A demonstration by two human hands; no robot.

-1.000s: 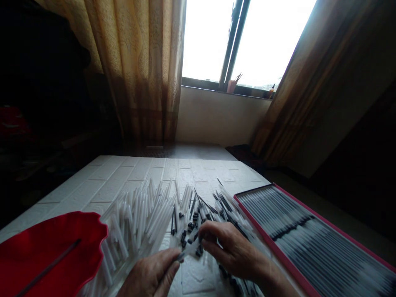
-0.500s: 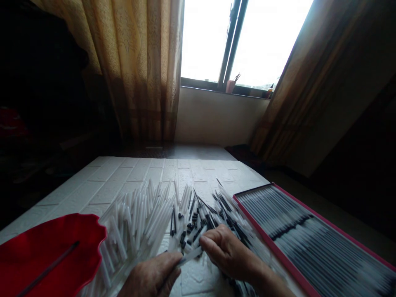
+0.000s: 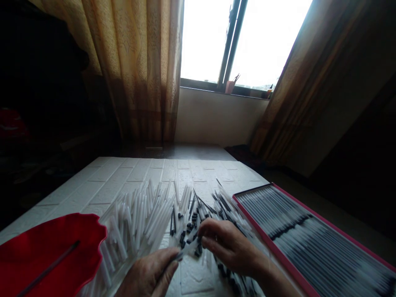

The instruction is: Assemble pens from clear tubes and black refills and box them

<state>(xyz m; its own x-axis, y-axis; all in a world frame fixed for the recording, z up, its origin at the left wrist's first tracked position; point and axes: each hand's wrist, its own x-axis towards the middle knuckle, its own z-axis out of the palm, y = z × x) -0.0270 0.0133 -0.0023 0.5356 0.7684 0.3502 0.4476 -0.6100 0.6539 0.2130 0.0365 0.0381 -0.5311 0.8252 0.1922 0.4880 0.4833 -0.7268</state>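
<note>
Low in the middle of the view, my left hand pinches a whitish translucent pen barrel between thumb and forefinger. Close by on the right, my right hand has its fingers curled together at the barrel's far end; what sits between the fingertips is hidden. Beyond the hands lie small black caps and thin black refills, loosely heaped. A big pile of translucent barrels spreads to the left of them.
At left stands a red scalloped bowl with one dark-tipped stick in it. On the right lies a pink-edged box holding rows of pens. White brick-patterned covering spans the table. Beyond are curtains and a window.
My right hand has shifted slightly, its fingers rolling at the barrel's end. My left hand has drawn a little to the left and down, still holding the barrel.
</note>
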